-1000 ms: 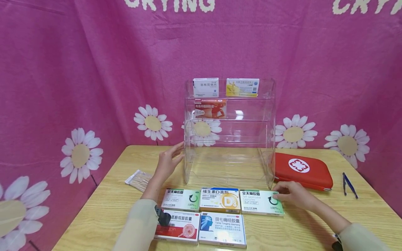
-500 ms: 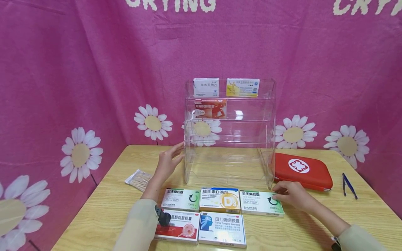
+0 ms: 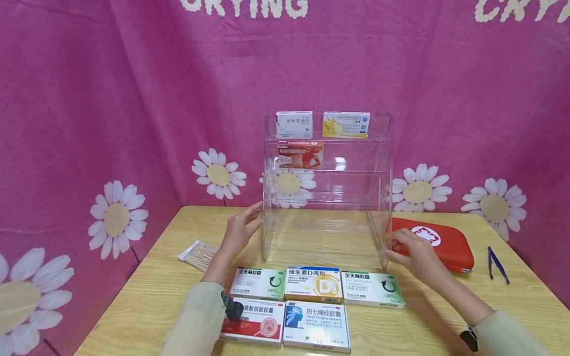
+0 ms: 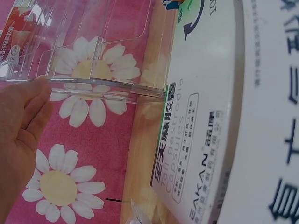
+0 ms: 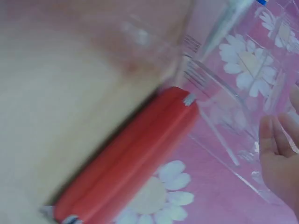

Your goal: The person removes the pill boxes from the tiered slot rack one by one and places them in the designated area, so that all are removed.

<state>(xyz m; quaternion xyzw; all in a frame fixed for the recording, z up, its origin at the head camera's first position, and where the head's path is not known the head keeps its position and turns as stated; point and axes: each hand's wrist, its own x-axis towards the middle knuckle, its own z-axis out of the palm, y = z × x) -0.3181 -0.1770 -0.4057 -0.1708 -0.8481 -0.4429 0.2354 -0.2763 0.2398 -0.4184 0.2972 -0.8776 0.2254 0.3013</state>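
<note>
Clear plastic forms the tiered display rack (image 3: 329, 171) standing upright at the centre of the frame, on a pale wood-grain table (image 3: 142, 301). At its left side, the left hand (image 3: 240, 230) holds nothing, its fingers extended and touching the rack's side edge. The right hand (image 3: 411, 249) is at the rack's lower right edge, loosely bent and gripping nothing; whether its fingertips touch the plastic I cannot tell. Upright on the top tier are a white carton (image 3: 294, 124) and a yellow-and-white carton (image 3: 346, 124); below the white one, on the second tier, stands an orange-red carton (image 3: 300, 155). Lower centre, five flat medicine boxes lie in two rows: a green-and-white box (image 3: 258, 284), an orange-and-white vitamin D box (image 3: 313, 285) and a second green-and-white box (image 3: 373, 289) behind, with a red-and-white box (image 3: 260, 321) and a blue-and-white box (image 3: 316, 326) in front. A red zipped case (image 3: 451, 244) with a white emblem lies behind the right hand, blue tweezers (image 3: 496, 264) lie farther right, and a clear packet of cotton swabs (image 3: 200, 256) lies at left.
</note>
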